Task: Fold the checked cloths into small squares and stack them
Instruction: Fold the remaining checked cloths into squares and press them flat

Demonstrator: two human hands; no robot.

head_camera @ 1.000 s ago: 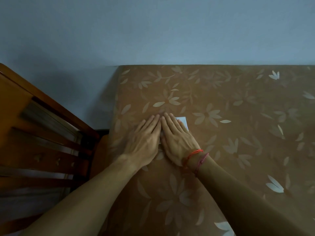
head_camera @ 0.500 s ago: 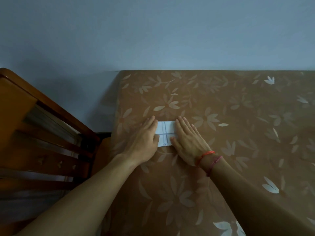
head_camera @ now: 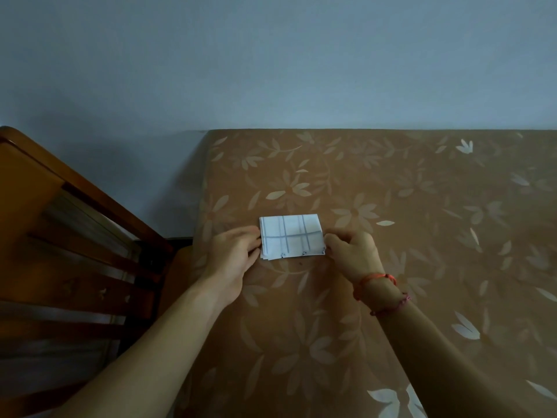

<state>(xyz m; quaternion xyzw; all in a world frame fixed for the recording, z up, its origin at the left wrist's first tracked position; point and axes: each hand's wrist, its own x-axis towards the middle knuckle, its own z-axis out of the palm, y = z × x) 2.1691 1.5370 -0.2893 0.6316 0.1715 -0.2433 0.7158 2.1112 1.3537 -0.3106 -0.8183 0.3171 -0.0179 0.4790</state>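
A white checked cloth (head_camera: 291,236) with grey lines lies folded into a small rectangle on the brown floral table cover (head_camera: 391,267), near its left side. My left hand (head_camera: 233,259) pinches the cloth's left edge near the lower corner. My right hand (head_camera: 352,253), red threads on its wrist, pinches the lower right corner. Several layered edges show along the cloth's near side. Only this one cloth is in view.
A wooden chair (head_camera: 69,251) with slats stands close to the table's left edge. A plain bluish wall (head_camera: 271,70) rises right behind the table. The floral cover stretches far to the right and toward me.
Both hands lay flat together over the cloth, then slid apart to its sides. Now they have curled and grip its left and right edges, leaving the folded cloth fully uncovered.
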